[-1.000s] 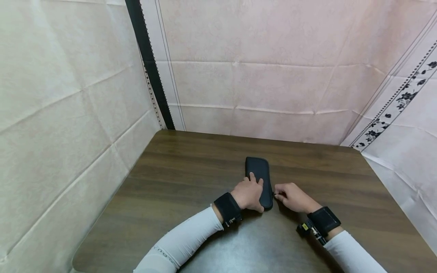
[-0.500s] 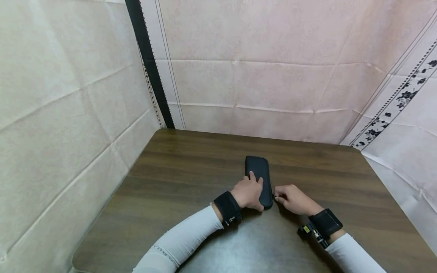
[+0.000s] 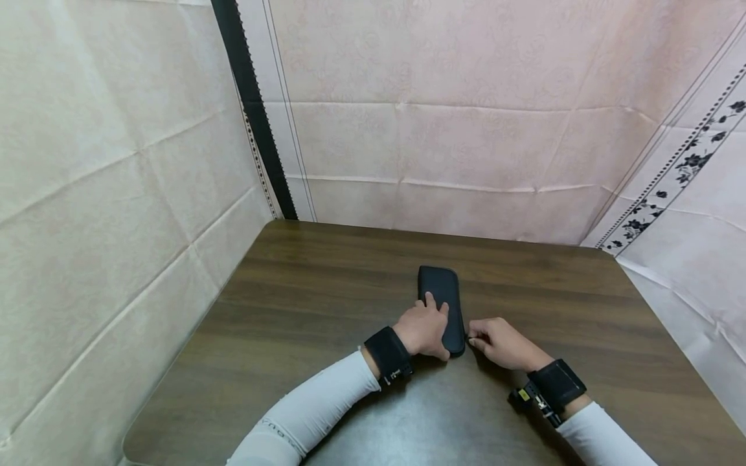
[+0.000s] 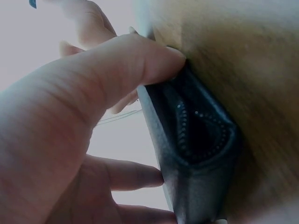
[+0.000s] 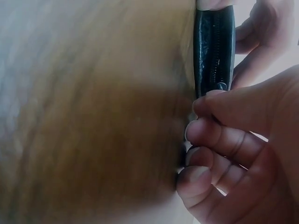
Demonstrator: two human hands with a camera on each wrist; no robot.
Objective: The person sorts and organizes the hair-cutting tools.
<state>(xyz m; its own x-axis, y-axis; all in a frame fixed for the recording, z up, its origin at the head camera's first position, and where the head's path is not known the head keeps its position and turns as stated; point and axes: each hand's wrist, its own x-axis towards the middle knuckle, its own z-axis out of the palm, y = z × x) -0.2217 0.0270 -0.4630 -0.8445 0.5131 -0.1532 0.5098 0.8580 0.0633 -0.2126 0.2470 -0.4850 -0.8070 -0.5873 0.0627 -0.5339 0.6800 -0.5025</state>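
Note:
A long black zip case lies flat on the wooden table, its far end pointing away from me. My left hand holds it down, fingers spread over the top and thumb at the near end. Close to that thumb the zipper teeth part around a dark gap. At the case's right side, my right hand pinches the zipper pull between thumb and forefinger. The slider shows just beside these fingertips, while the pull itself is mostly hidden by them.
Brown wood-grain table spreads around the case. Pale cloth hangs behind the table's far edge and along both sides. Each wrist wears a black strap with a small camera.
My right hand has slid slightly toward me along the case's right side, still pinching the zipper pull. The left hand and the case stay almost where they were.

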